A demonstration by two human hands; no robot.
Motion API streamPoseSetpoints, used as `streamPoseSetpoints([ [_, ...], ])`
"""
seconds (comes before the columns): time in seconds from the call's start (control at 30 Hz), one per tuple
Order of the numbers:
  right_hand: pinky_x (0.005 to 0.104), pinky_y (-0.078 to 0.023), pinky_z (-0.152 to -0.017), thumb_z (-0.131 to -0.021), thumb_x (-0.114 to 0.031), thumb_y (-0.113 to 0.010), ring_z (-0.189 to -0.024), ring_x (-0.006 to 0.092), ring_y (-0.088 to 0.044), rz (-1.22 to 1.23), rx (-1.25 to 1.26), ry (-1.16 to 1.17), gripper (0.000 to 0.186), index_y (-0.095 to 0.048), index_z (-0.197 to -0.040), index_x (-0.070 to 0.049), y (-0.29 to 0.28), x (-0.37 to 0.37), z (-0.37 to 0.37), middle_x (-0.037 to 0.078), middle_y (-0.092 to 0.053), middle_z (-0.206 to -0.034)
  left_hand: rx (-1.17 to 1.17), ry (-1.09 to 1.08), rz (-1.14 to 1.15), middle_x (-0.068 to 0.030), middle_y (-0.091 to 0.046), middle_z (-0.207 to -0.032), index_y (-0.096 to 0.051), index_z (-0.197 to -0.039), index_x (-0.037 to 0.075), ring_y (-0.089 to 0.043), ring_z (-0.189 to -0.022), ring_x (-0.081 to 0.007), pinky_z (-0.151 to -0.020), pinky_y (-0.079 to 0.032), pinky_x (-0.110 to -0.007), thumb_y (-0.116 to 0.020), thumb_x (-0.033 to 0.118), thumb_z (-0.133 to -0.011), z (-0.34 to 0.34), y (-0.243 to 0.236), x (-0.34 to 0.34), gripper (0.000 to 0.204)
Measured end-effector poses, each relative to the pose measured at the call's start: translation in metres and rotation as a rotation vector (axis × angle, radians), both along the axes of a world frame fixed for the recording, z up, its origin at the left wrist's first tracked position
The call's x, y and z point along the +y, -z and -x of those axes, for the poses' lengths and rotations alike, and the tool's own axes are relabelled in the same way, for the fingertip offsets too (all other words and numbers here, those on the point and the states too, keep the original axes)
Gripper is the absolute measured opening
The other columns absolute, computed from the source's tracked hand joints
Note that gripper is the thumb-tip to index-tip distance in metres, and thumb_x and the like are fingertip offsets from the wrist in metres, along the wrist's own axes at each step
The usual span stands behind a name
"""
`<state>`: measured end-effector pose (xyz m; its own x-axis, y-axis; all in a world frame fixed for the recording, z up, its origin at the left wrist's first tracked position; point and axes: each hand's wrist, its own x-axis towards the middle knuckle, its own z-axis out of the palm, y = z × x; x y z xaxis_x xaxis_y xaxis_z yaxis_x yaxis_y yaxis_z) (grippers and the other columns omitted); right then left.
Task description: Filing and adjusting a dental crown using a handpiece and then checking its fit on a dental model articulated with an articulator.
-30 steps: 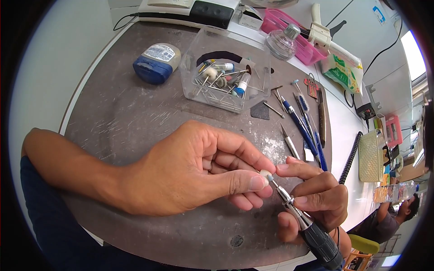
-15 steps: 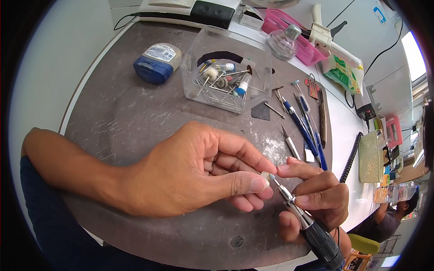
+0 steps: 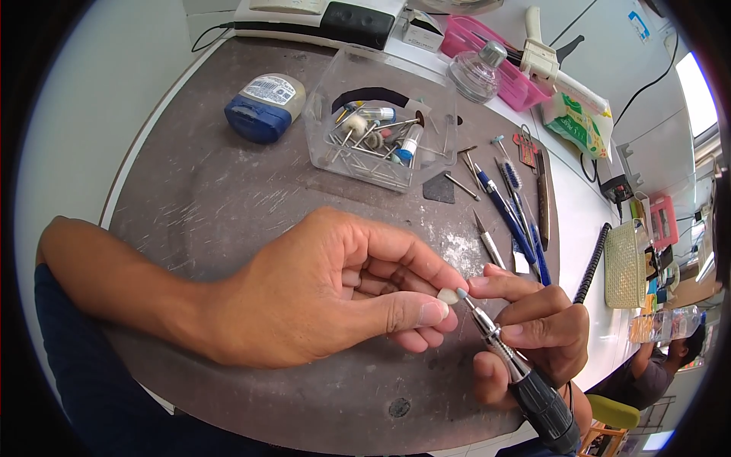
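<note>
Between the thumb and forefinger of my left hand (image 3: pixel 343 293) is a small whitish dental crown (image 3: pixel 448 295). My right hand (image 3: pixel 537 324) grips a rotary handpiece (image 3: pixel 525 381) with a silver front and a black, ribbed body, slanting up to the left. The pale grey-blue pointed bur (image 3: pixel 461 293) at its tip meets or nearly meets the crown's right side; I cannot tell if they touch. My right forefinger reaches close to my left fingertips. White powder (image 3: pixel 461 251) lies on the brown bench mat just beyond my hands.
A clear plastic box (image 3: pixel 365 177) of burs and polishing wheels stands beyond my hands, beside a blue-capped bottle (image 3: pixel 263 114). Pens, brushes and a knife (image 3: pixel 487 238) lie to the right. A glass bottle (image 3: pixel 478 72) and pink basket (image 3: pixel 525 95) stand behind; a person (image 3: pixel 655 377) sits far right.
The crown has turned slightly in my left fingers and shows more of its face. The bur has shifted a little to the right and up, with the handpiece and my right hand.
</note>
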<state>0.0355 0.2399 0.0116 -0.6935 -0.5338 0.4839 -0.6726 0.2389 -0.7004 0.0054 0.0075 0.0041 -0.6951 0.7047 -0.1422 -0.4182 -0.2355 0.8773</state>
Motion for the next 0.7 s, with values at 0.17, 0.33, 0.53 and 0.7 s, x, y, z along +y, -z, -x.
streamPoseSetpoints([
  [0.17, 0.0515, -0.049, -0.094, -0.069, -0.001, -0.080, -0.102, 0.0360, -0.064, -0.023, 0.017, -0.014, 0.042, -0.049, -0.098, -0.007, -0.0024, -0.0019, -0.0004, 0.009, -0.058, -0.085, 0.002, 0.008, -0.008, -0.0220, -0.065, -0.100, -0.055, -0.118, -0.009, -0.067, -0.091, -0.0201, -0.082, -0.057, -0.028, -0.060, 0.004, -0.091, -0.0003, 0.0009, 0.0001, 0.030],
  [0.33, 0.0510, -0.050, -0.093, -0.069, -0.002, -0.080, -0.101, 0.0355, -0.064, -0.042, 0.023, -0.011, 0.043, -0.049, -0.098, -0.007, -0.0023, -0.0007, -0.0002, 0.008, -0.058, -0.084, 0.006, 0.009, -0.009, -0.0216, -0.065, -0.100, -0.055, -0.117, -0.009, -0.067, -0.092, -0.0199, -0.082, -0.057, -0.029, -0.060, 0.004, -0.091, -0.0002, 0.0015, -0.0001, 0.030],
  [0.53, 0.0506, -0.050, -0.093, -0.070, -0.003, -0.080, -0.101, 0.0357, -0.064, -0.032, 0.037, -0.013, 0.042, -0.049, -0.098, -0.007, -0.0009, -0.0018, -0.0013, 0.009, -0.058, -0.084, -0.003, 0.013, -0.011, -0.0215, -0.066, -0.099, -0.055, -0.118, -0.009, -0.067, -0.090, -0.0194, -0.081, -0.057, -0.028, -0.060, 0.004, -0.091, -0.0004, 0.0006, -0.0003, 0.031],
  [0.7, 0.0504, -0.050, -0.093, -0.071, -0.002, -0.080, -0.101, 0.0351, -0.064, -0.008, 0.025, 0.003, 0.041, -0.049, -0.098, -0.006, 0.0003, -0.0015, -0.0012, 0.009, -0.058, -0.083, -0.017, 0.013, 0.015, -0.0219, -0.066, -0.098, -0.054, -0.118, -0.009, -0.068, -0.088, -0.0194, -0.080, -0.057, -0.028, -0.060, 0.004, -0.091, -0.0002, -0.0016, -0.0012, 0.031],
])
